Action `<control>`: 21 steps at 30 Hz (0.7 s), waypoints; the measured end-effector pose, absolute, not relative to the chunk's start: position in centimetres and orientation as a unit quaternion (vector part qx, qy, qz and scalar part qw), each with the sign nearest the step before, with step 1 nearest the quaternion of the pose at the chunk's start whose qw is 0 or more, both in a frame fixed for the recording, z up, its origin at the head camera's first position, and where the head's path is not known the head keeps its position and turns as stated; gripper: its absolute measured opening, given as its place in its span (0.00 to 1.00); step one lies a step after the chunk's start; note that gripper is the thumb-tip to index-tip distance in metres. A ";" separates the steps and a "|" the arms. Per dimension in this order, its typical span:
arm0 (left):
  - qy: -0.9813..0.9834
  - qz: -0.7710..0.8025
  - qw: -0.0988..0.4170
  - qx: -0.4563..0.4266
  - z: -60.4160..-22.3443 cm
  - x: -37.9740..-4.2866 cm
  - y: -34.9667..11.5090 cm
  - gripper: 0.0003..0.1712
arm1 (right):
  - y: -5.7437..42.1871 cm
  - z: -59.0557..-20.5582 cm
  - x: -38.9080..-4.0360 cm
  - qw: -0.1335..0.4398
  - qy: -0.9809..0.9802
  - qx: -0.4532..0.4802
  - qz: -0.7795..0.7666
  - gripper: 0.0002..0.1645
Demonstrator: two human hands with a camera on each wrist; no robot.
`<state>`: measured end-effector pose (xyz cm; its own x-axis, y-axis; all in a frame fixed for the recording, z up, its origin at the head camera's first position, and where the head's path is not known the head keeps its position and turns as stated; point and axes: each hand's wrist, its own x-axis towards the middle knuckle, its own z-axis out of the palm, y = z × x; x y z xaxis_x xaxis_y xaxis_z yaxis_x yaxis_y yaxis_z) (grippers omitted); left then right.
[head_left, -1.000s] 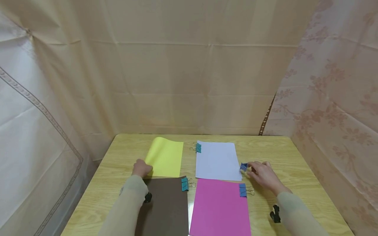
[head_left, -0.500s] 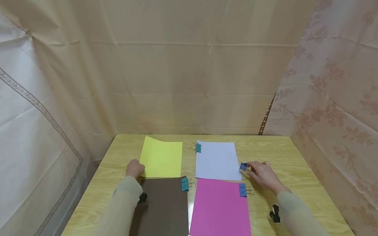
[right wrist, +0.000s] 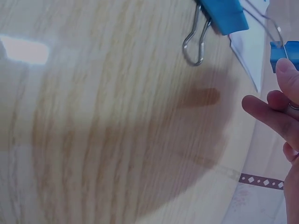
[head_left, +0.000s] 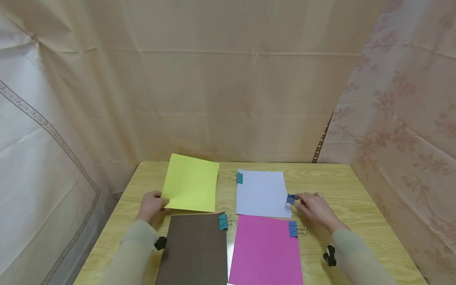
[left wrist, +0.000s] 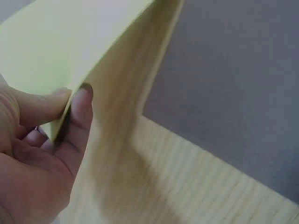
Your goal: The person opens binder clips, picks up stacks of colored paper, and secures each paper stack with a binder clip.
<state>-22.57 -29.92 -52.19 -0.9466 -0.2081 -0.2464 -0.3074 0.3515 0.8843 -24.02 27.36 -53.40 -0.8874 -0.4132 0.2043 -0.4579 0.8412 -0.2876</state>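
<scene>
My left hand (head_left: pixel 151 205) pinches the near left corner of the yellow paper (head_left: pixel 190 184) between thumb and fingers. In the left wrist view the sheet curves upward from my thumb (left wrist: pixel 44 107), its near edge clear of the table. My right hand (head_left: pixel 317 209) pinches a blue binder clip (head_left: pixel 291 198) by its wire handles, right at the right edge of the white paper (head_left: pixel 261 194). The right wrist view shows this clip only partly, at the right border. A teal binder clip (head_left: pixel 240 178) sits on the white paper's far left corner.
Brown paper (head_left: pixel 196 249) with a teal clip (head_left: pixel 223 222) lies at the front left. Pink paper (head_left: pixel 265 253) lies beside it, a blue clip (head_left: pixel 293 229) on its far right corner. Cloth curtains (head_left: pixel 228 99) enclose the wooden table (head_left: pixel 335 182).
My left hand has drawn the yellow paper's corner left and lifted it; the sheet has gone from curled to nearly flat and tilted. The right hand and its clip have shifted slightly left.
</scene>
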 end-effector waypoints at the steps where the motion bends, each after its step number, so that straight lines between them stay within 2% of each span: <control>1: 0.811 0.563 0.041 -0.156 -52.0 -22.5 -30.0 0.20 | 27.2 -53.3 -24.0 0.068 -0.957 0.228 0.167 0.17; 8: 0.772 0.618 0.007 -0.150 -50.5 -22.3 -30.1 0.18 | 26.4 -52.8 -24.2 0.098 -0.948 0.249 0.172 0.15; 14: 0.759 0.637 0.006 -0.134 -49.5 -22.0 -28.9 0.15 | 25.8 -52.1 -24.3 0.113 -0.941 0.266 0.177 0.14; 21: 0.760 0.640 0.018 -0.112 -48.8 -21.8 -26.7 0.15 | 25.0 -51.4 -24.6 0.098 -0.942 0.271 0.172 0.15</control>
